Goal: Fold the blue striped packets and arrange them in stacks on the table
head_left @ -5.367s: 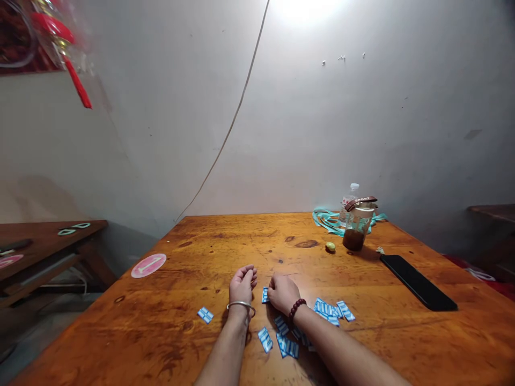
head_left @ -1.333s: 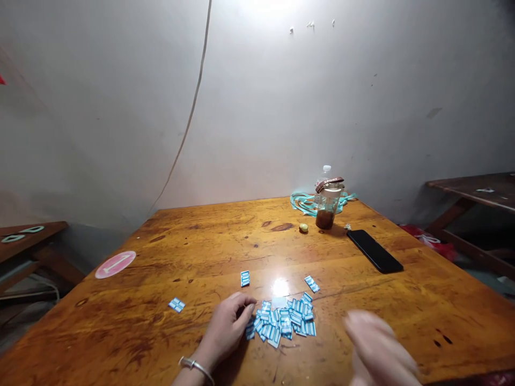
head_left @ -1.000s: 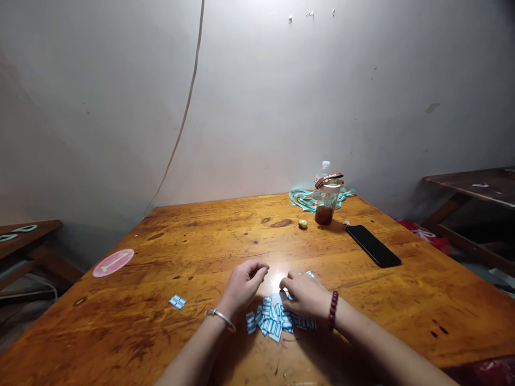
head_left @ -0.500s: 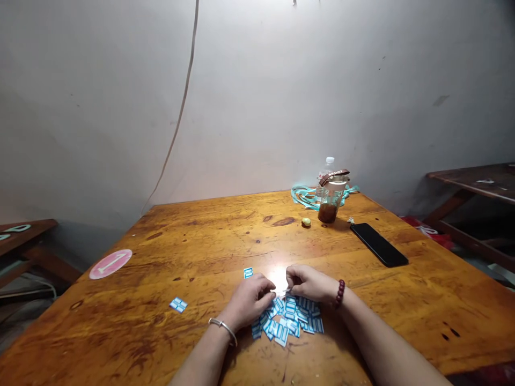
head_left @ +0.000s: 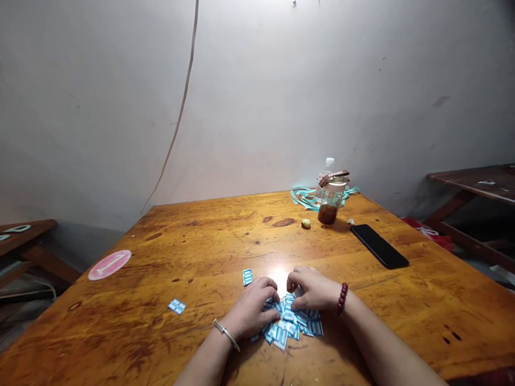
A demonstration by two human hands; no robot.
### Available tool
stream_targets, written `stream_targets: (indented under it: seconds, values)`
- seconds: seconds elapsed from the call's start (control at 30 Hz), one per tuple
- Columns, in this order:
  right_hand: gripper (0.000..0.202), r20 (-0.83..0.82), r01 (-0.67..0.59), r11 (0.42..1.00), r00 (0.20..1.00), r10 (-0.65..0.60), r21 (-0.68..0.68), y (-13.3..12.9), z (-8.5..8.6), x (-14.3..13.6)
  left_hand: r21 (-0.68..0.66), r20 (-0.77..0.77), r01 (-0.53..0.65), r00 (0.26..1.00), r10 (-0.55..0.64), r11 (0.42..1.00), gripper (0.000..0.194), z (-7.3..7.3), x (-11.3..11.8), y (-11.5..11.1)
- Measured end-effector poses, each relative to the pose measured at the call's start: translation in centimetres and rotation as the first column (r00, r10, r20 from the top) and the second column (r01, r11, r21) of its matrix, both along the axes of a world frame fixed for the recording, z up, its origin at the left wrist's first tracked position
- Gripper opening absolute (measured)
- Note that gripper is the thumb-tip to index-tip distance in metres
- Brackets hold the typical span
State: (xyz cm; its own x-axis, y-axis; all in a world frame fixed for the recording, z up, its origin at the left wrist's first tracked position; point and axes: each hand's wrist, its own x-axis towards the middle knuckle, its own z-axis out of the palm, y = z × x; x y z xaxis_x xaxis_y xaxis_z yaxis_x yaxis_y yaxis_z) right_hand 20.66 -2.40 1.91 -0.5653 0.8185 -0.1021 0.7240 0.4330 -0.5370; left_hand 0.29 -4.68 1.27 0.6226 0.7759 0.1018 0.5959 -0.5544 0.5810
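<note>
A heap of small blue-and-white cards lies on the wooden table near the front. On its left side rests my left hand, thumb and fingers apart, touching the cards. At the heap's upper right is my right hand, fingers curled, with a pale card partly visible between thumb and fingers. One card lies just beyond my left hand. Another small blue-and-white piece lies farther left, by itself.
On the wooden table are a black phone, a cup with dark liquid, a clear bottle, teal straps, a small yellowish object and a pink oval sticker.
My left hand has spread its fingers over the heap. My right thumb has moved down toward the cards. More of the card beyond my left hand shows.
</note>
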Motion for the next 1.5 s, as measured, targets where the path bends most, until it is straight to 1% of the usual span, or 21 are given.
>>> stream_targets:
  seconds: [0.03,0.1,0.2,0.27,0.33,0.4,0.47,0.5,0.67,0.73,0.8,0.83,0.9,0.97,1.03,1.1,1.17,1.23,1.33,1.43,1.5]
  values:
    - [0.034,0.036,0.008,1.000,0.999,-0.009,0.019,-0.1,-0.1,-0.3,-0.003,0.006,-0.002,1.000,0.002,1.000,0.022,-0.1,0.0,0.0]
    - [0.027,0.074,0.007,1.000,0.997,-0.009,0.029,-0.3,-0.3,-0.7,-0.002,0.018,0.001,1.000,-0.001,1.000,0.021,-0.1,0.0,0.1]
    - [0.012,0.062,-0.024,1.000,0.998,0.024,0.005,-0.4,-0.6,-1.1,0.004,0.037,0.008,0.999,-0.008,1.000,0.014,-0.2,0.0,0.1]
    - [0.008,0.049,-0.029,0.999,0.998,0.029,0.015,-0.4,-0.6,-1.2,0.008,0.054,0.001,0.999,-0.002,1.000,0.009,-0.2,0.1,0.1]
    - [0.013,0.042,-0.014,0.999,0.999,0.012,0.051,-0.5,-0.4,-1.3,0.012,0.068,-0.012,0.998,0.012,1.000,0.006,-0.2,0.1,0.1]
    - [0.025,0.038,0.005,0.997,0.999,-0.008,0.079,-0.5,-0.2,-1.3,0.017,0.080,-0.028,0.996,0.026,0.999,0.007,-0.3,0.2,0.2]
    - [0.036,0.037,0.007,0.997,0.999,-0.010,0.080,-0.6,-0.2,-1.3,0.021,0.090,-0.040,0.995,0.038,0.999,0.009,-0.3,0.2,0.2]
    - [0.038,0.040,0.003,0.997,0.999,-0.006,0.071,-0.6,-0.2,-1.3,0.020,0.095,-0.044,0.995,0.042,0.999,0.009,-0.3,0.3,0.2]
    - [0.019,0.047,-0.002,0.999,0.999,0.000,0.036,-0.5,-0.5,-1.5,0.003,0.137,-0.075,0.988,0.074,0.997,0.010,-0.1,0.4,0.1]
    - [0.012,-0.013,0.018,0.999,1.000,-0.017,0.046,-0.4,-0.5,-1.7,-0.010,0.168,-0.099,0.981,0.100,0.995,0.011,0.2,0.4,0.0]
    - [0.008,-0.122,0.058,0.997,0.991,-0.053,0.040,-0.4,-0.3,-1.8,-0.037,0.216,-0.135,0.966,0.140,0.990,0.012,0.4,0.5,0.0]
    - [0.007,-0.191,0.088,0.996,0.978,-0.084,0.015,-0.4,-0.2,-1.8,-0.068,0.249,-0.152,0.954,0.164,0.986,0.014,0.5,0.5,0.0]
    - [0.007,-0.343,0.143,0.985,0.924,-0.167,-0.096,-0.3,0.0,-1.9,-0.165,0.337,-0.181,0.914,0.228,0.970,0.019,0.6,0.6,0.1]
    - [0.012,-0.485,0.161,0.954,0.832,-0.269,-0.253,-0.2,0.3,-2.0,-0.294,0.440,-0.189,0.844,0.308,0.937,0.025,0.5,0.7,0.1]
    - [0.018,-0.601,0.126,0.917,0.720,-0.347,-0.378,-0.1,0.4,-2.3,-0.403,0.530,-0.158,0.763,0.371,0.901,0.025,0.4,0.9,0.2]
    - [0.020,-0.699,0.086,0.901,0.601,-0.387,-0.425,0.1,0.3,-2.7,-0.467,0.593,-0.095,0.703,0.392,0.879,0.021,0.2,1.1,0.2]
    - [0.022,-0.747,0.079,0.897,0.525,-0.409,-0.436,0.1,0.1,-3.2,-0.463,0.642,-0.045,0.672,0.370,0.885,0.021,0.0,1.4,0.2]
    - [0.023,-0.742,0.075,0.884,0.514,-0.431,-0.461,-0.2,-0.3,-3.7,-0.458,0.652,-0.065,0.653,0.384,0.887,0.019,-0.3,1.5,0.2]
    - [0.025,-0.708,0.081,0.882,0.565,-0.423,-0.463,-0.7,-0.9,-4.3,-0.487,0.636,-0.157,0.610,0.473,0.859,0.018,-0.8,1.2,0.5]
    - [0.019,-0.718,0.186,0.926,0.587,-0.373,-0.329,-0.9,-1.2,-4.4,-0.550,0.633,-0.192,0.539,0.555,0.813,0.021,-1.1,0.9,0.7]
    - [0.015,-0.731,0.266,0.927,0.572,-0.373,-0.265,-0.8,-1.2,-4.3,-0.581,0.630,-0.198,0.505,0.590,0.790,0.022,-1.0,0.8,0.8]
